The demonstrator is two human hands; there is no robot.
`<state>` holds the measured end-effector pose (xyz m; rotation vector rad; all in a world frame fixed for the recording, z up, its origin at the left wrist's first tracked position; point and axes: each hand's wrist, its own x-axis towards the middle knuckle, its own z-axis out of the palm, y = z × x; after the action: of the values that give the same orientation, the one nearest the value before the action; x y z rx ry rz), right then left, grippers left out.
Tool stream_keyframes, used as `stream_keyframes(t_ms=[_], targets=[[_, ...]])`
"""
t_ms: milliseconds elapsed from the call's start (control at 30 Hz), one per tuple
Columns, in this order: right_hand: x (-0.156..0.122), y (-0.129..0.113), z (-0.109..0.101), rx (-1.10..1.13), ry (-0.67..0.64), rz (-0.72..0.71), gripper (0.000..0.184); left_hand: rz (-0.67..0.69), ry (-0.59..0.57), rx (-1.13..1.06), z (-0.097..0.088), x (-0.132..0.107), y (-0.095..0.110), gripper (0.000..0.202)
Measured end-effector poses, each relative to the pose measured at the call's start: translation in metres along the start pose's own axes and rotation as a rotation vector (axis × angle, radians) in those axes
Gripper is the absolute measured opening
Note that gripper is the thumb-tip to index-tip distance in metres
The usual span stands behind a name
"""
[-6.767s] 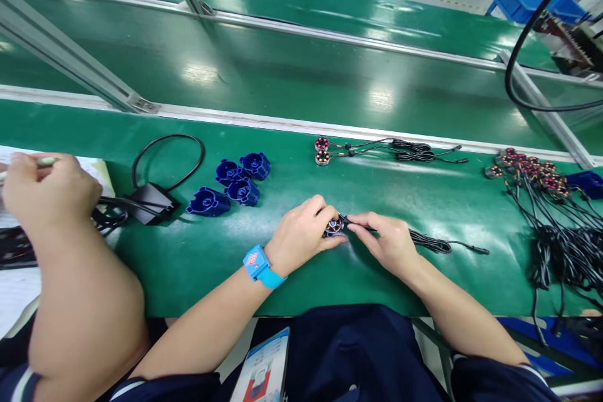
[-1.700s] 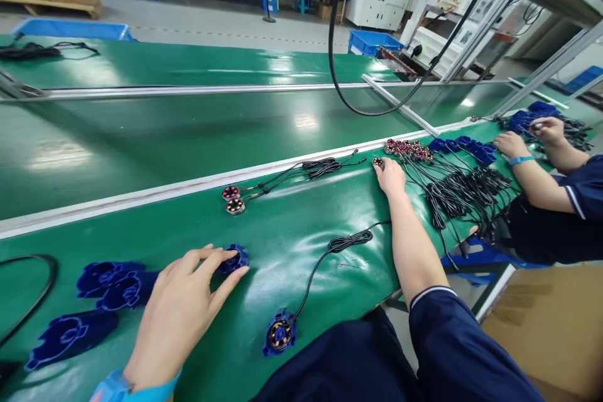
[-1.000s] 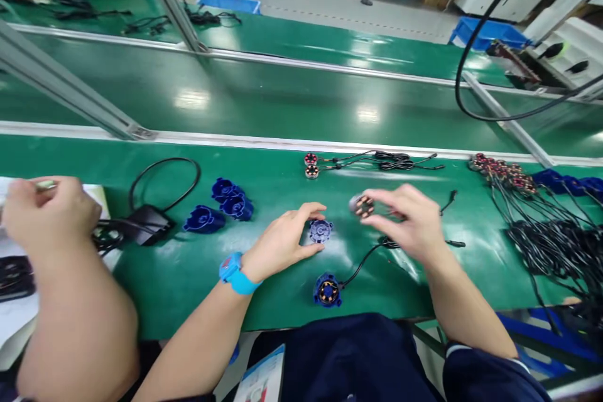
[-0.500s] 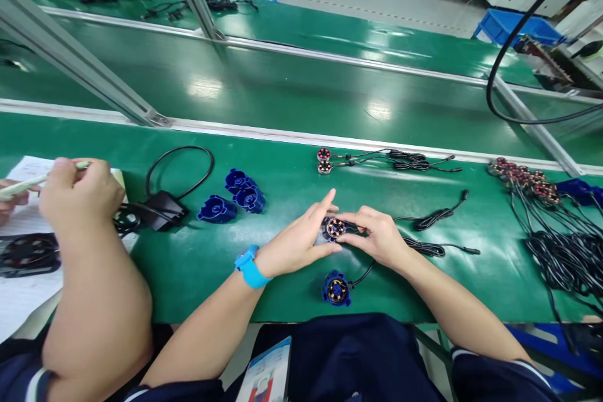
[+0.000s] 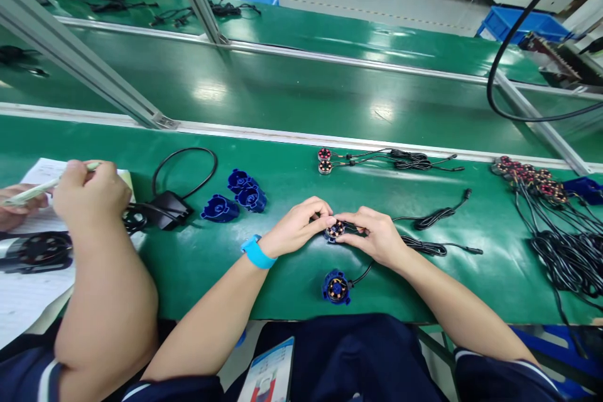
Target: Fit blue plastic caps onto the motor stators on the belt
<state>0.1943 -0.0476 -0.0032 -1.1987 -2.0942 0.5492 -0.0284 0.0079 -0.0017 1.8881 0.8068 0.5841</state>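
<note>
A round motor stator point(image 5: 335, 229) with copper windings sits in what looks like a blue plastic housing, just above the green bench. My right hand point(image 5: 374, 235) pinches it from the right, where its black lead comes out. From the left, my left hand point(image 5: 299, 226), wearing a blue wristband, has its fingers curled and its thumb and fingertips on the stator's upper left edge. Nearer my body lies a blue housing with a stator point(image 5: 336, 287) inside, its cable trailing right. Coiled black cables point(image 5: 426, 246) lie beyond my right wrist.
Blue housings point(image 5: 252, 199) lie to the left. Two stators point(image 5: 325, 166) with cables lie near the bench's back rail. A heap of cabled stators point(image 5: 532, 181) is at right. At left, a co-worker's hand point(image 5: 92, 191) holds a pen over papers, beside a black adapter point(image 5: 169, 208).
My left hand's outstretched fingers have curled, and its thumb and fingertips have closed on the stator's edge. My right hand keeps its grip in about the same place.
</note>
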Motion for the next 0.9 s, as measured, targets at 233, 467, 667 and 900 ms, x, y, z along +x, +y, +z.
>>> stream_keyframes(t_ms=[233,467,667,900], targets=[[0.002,-0.003,-0.001,-0.028,0.003,-0.035,0.041,0.0,0.048,0.003,0.003,-0.001,0.007,0.041],[0.0,-0.003,0.0,-0.02,0.017,-0.032,0.042,-0.036,-0.064,0.02,-0.01,-0.004,0.006,0.036],[0.0,-0.001,0.002,-0.04,0.012,-0.03,0.043,-0.048,-0.004,0.036,-0.002,-0.005,0.008,0.035],[0.0,-0.005,-0.004,-0.021,-0.08,0.069,0.037,0.011,-0.082,0.151,-0.002,-0.007,0.003,0.072]])
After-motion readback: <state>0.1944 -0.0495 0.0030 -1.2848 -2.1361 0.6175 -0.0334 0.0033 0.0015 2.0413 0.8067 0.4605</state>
